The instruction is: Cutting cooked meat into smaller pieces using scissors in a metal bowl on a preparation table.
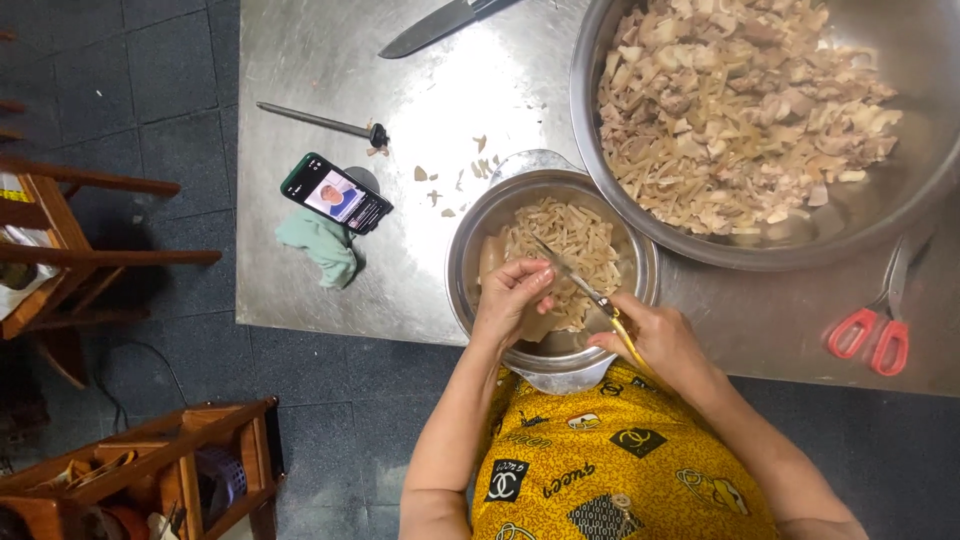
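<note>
Bare steel lay open left of the small bowl [470,262]; phone [336,193] and cloth [322,245] crowded that edge, the big bowl [600,150] blocked the right.

Phone [336,193] on green cloth [322,244]; red-handled scissors [872,330]; probably knife [440,24].

Left hand [512,292] pinching pale strip, right hand [655,340] gripping yellow-handled scissors [590,292], small steel bowl [480,225]
</note>
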